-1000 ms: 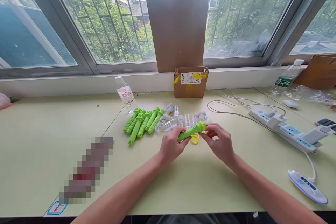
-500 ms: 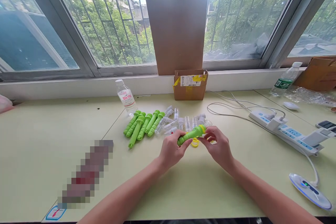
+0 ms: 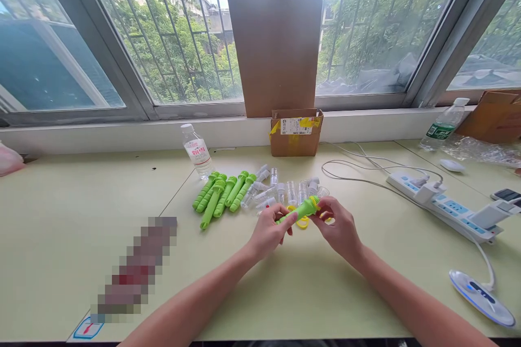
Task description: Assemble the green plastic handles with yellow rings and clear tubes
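My left hand [image 3: 268, 230] is wrapped round the body of a green ribbed tube [image 3: 303, 209], which tilts up to the right. The fingers of my right hand [image 3: 336, 225] pinch the yellow ring [image 3: 315, 201] at the tube's upper end. Yellow rings [image 3: 302, 222] lie on the table just below and behind the tube, partly covered by my hands. To the left, several green tubes [image 3: 211, 203] lie side by side. Several clear small bottles [image 3: 266, 193], some with white caps, lie behind my hands.
A water bottle [image 3: 197, 152] stands behind the green tubes. A cardboard box [image 3: 293, 143] sits by the window sill. On the right are a power strip [image 3: 448, 203], cables, a white oval device [image 3: 481, 297] and another bottle [image 3: 442, 129]. A blurred patch covers something at left.
My left hand has turned slightly on the green tube, and its fingers now show underneath. The yellow ring at the tube's end appears tilted differently. The view has shifted slightly.
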`<move>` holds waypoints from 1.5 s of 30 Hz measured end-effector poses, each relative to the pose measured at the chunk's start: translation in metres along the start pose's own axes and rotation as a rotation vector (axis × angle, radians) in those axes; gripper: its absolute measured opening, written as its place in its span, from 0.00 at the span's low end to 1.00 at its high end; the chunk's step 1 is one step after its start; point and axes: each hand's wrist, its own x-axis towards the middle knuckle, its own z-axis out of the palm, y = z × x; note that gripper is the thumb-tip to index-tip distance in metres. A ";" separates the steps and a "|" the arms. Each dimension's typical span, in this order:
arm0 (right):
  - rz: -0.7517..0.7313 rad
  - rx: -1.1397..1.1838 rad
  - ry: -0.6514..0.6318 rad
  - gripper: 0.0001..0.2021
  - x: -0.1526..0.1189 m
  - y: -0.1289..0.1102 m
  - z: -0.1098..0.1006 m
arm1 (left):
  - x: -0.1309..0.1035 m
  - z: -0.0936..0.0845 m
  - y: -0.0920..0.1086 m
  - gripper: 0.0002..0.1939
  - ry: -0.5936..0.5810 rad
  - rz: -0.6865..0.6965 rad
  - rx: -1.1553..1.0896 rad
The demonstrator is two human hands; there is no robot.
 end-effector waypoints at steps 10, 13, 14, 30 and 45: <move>-0.068 -0.040 0.067 0.08 0.001 -0.001 0.001 | 0.001 0.000 0.003 0.19 -0.019 -0.029 -0.054; -0.065 -0.035 0.069 0.08 0.002 -0.003 0.000 | 0.001 -0.001 0.001 0.20 -0.025 -0.046 -0.078; -0.062 -0.032 0.068 0.08 0.002 -0.003 0.000 | 0.002 -0.001 0.001 0.20 -0.030 -0.055 -0.089; -0.087 -0.049 0.060 0.05 0.005 -0.003 -0.004 | -0.001 -0.002 -0.006 0.17 0.160 0.350 0.507; 0.002 -0.046 -0.002 0.08 0.001 -0.001 0.000 | -0.004 -0.002 -0.010 0.11 0.181 0.432 0.581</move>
